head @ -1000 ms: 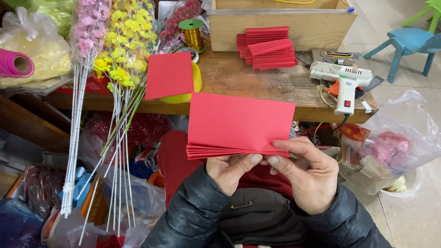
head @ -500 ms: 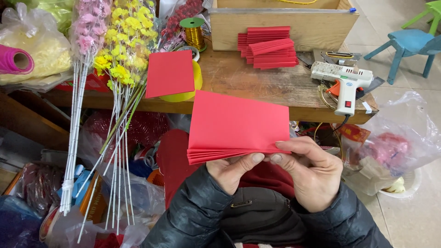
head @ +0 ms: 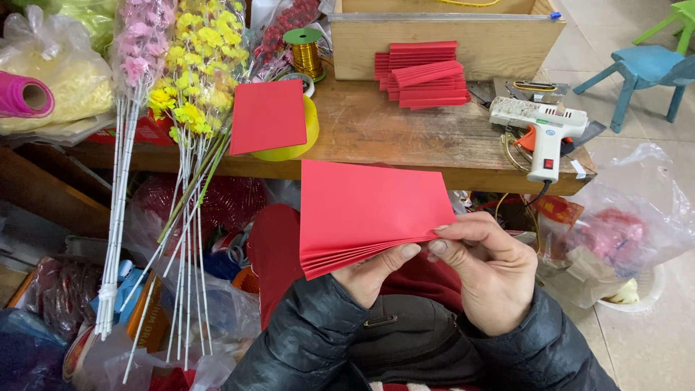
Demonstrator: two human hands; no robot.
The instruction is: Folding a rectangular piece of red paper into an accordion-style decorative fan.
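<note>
I hold the fanned stack of red paper sheets (head: 369,217) in front of my chest, off the near edge of the wooden desk (head: 405,137), with my left hand (head: 376,271) pinching its lower right corner from beneath and my right hand (head: 485,268) closed on the same corner, thumb on top. To do this well, I judge I should keep the left fingers firm while the right thumb slides one sheet free, so the fan stays even.
</note>
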